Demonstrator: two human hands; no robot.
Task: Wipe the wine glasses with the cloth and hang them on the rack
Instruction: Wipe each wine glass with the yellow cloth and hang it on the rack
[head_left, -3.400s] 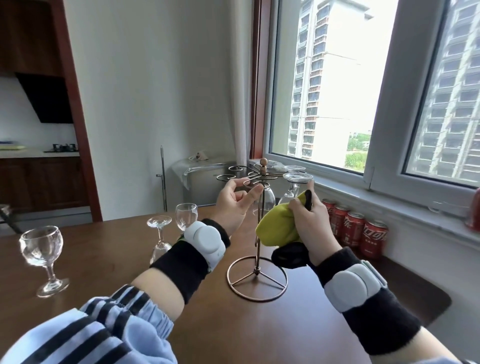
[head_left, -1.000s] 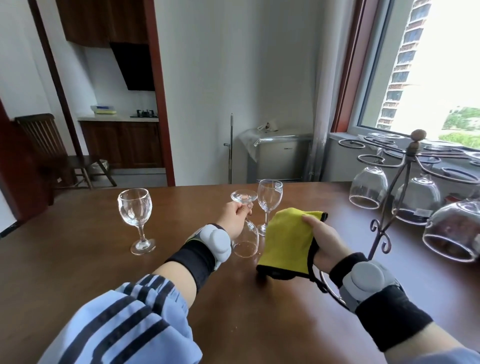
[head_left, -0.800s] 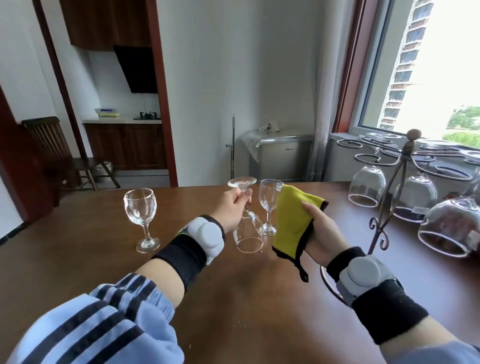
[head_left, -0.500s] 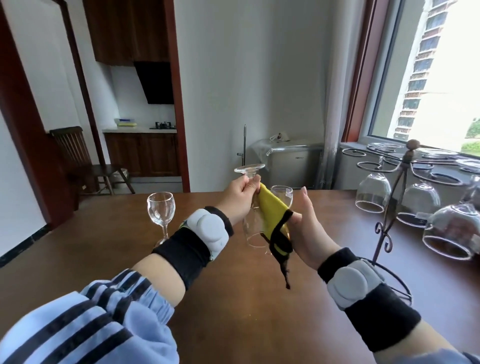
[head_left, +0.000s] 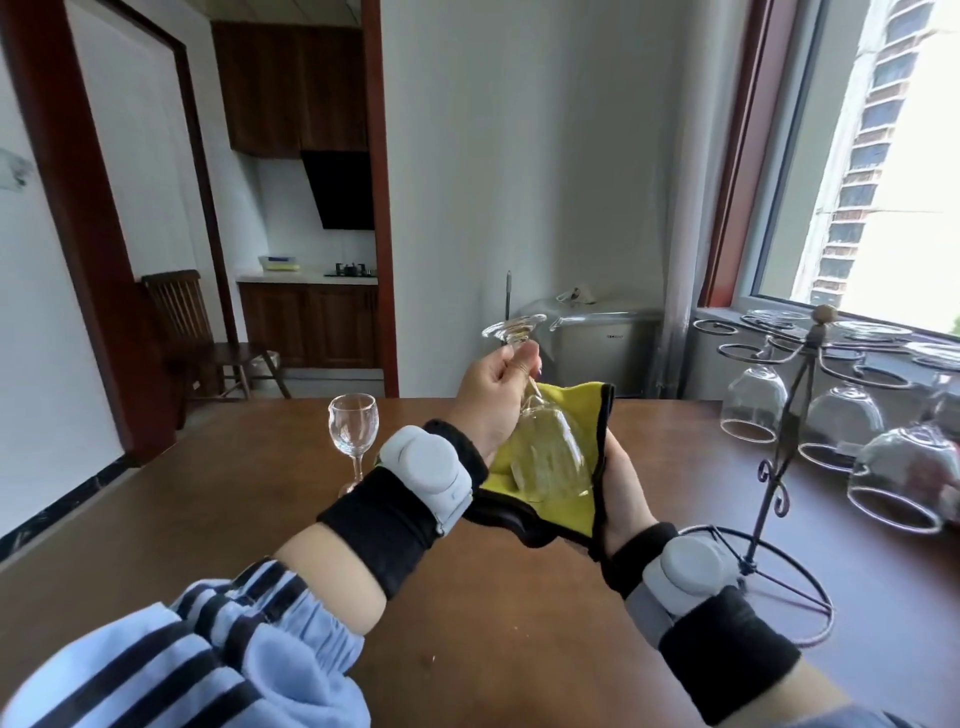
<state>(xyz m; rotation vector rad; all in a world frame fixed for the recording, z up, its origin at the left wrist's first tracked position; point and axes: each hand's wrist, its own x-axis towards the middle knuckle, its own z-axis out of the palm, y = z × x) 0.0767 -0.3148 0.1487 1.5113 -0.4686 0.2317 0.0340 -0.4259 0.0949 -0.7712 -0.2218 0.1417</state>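
Left hand (head_left: 493, 395) pinches stem of inverted wine glass (head_left: 545, 457), foot up, bowl lying in yellow cloth (head_left: 582, 415). Right hand (head_left: 623, 488) cups cloth beneath bowl, above desk (head_left: 208, 519). Second wine glass (head_left: 353, 431) upright on desk. Rack (head_left: 779, 447) right, three glasses hanging.

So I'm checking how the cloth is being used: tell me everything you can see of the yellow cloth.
The yellow cloth looks soft, with a black edge binding and a dark underside where its near edge folds up. It lies spread over the right hand, held above the table. The bowl of the upside-down wine glass rests against it; the left hand pinches that glass's stem.
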